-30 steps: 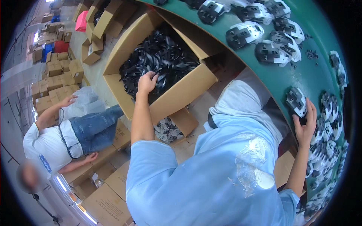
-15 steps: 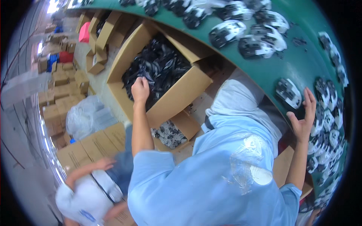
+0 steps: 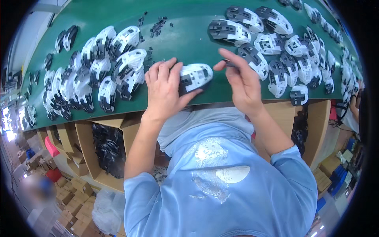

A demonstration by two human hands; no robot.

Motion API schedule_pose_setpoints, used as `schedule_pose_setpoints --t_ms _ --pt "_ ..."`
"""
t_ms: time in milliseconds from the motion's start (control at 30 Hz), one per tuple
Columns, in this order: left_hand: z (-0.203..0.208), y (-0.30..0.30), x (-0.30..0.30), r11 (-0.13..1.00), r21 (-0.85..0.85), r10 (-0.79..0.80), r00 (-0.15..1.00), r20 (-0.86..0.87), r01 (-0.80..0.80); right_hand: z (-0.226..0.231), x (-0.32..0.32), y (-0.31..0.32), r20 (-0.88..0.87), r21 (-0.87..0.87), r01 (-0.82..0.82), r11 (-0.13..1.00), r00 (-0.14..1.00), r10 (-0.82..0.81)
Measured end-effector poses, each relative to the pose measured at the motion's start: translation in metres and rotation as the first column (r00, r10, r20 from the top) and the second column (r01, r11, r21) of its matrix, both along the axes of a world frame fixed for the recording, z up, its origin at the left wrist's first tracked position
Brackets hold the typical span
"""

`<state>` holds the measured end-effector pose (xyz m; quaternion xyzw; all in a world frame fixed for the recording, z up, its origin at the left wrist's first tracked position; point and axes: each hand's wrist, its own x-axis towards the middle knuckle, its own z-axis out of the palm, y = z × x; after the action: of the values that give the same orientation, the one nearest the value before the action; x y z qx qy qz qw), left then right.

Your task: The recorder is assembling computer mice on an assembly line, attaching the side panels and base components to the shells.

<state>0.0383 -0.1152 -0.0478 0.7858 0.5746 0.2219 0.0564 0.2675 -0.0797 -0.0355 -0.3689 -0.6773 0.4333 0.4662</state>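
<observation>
Near the green workbench's (image 3: 185,45) front edge, our left hand (image 3: 163,90) clasps 1 black-and-white mouse shell (image 3: 196,77); our right hand (image 3: 245,85), apart from it, pinches 1 small dark piece (image 3: 231,64).

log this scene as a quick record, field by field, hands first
left hand: holding a black-and-white shell, thumb along its near side
right hand: dark piece between thumb and fingers, shape unclear
surface: green table
on table: more shells grouped left and right, small black bits beyond the left hand
below table edge, left: open carton with black parts
</observation>
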Motion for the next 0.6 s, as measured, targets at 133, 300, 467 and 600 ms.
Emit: schedule_pose_setpoints --t_ms 133,300,467,600 --pt "0.005 0.010 -0.001 0.958 0.061 -0.284 0.908 0.309 0.279 -0.013 -0.016 0.008 0.035 0.045 -0.011 0.999 0.999 0.009" --pt "-0.008 -0.012 0.037 0.982 0.177 -0.151 0.316 0.937 -0.057 -0.036 -0.061 -0.021 -0.425 -0.057 0.123 0.991 0.895 -0.136" --pt "0.005 -0.030 0.030 0.924 -0.356 0.381 -0.402 0.833 0.138 -0.015 -0.042 0.003 -0.035 0.358 -0.130 0.925 0.988 0.152" --pt "0.016 -0.028 -0.005 0.738 -0.373 0.672 -0.557 0.488 0.563 0.016 -0.009 0.025 -0.035 0.184 -0.185 0.965 0.980 0.194"
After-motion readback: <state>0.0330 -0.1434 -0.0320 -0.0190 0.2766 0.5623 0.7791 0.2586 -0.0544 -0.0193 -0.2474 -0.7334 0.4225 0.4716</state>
